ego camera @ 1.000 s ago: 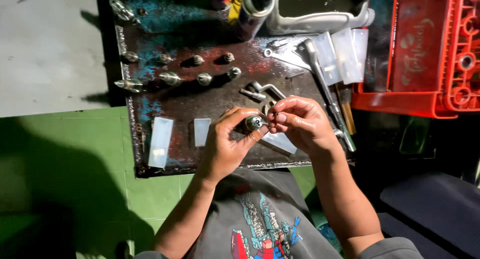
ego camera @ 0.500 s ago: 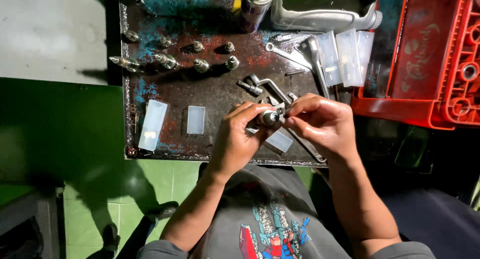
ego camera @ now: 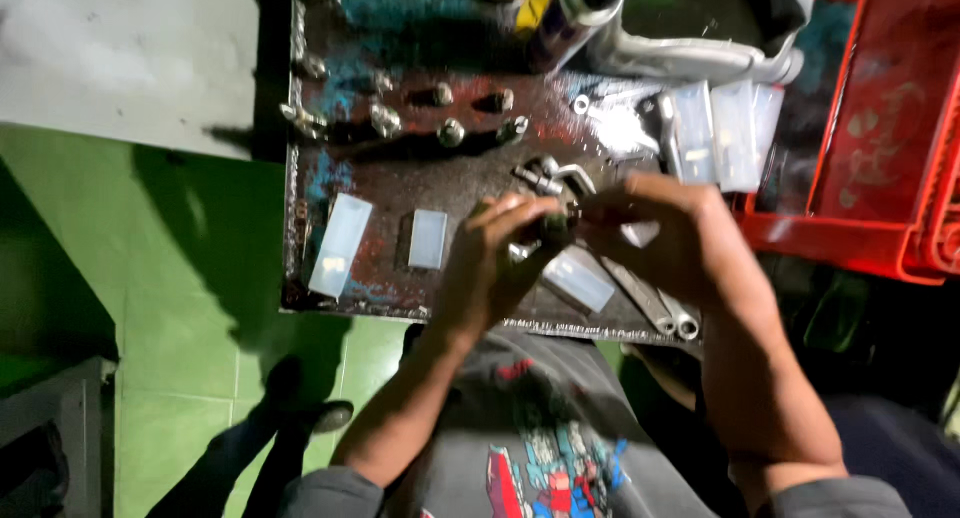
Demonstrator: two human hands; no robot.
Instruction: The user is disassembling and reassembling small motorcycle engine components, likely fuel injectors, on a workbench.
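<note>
While both hands meet over the near edge of a rusty, paint-stained metal work plate (ego camera: 400,178), the head view shows the left hand (ego camera: 495,263) and the right hand (ego camera: 665,233) closed from either side on a small dark metal fitting (ego camera: 558,223), fingertips pinched around it. That fitting sits between the two hands, above the plate's near right part; motion blur hides its exact shape. Just beyond it lies a bent silver metal piece (ego camera: 550,173). Left of the hands, two clear plastic packets (ego camera: 340,243) lie flat on the plate, well apart from the fingers. Along the far side stands a row of short grey metal bolts (ego camera: 450,128). More clear packets (ego camera: 720,133) rest far right, beside a red plastic crate (ego camera: 880,148). Near the right hand a long steel wrench (ego camera: 650,303) lies on the plate.
</note>
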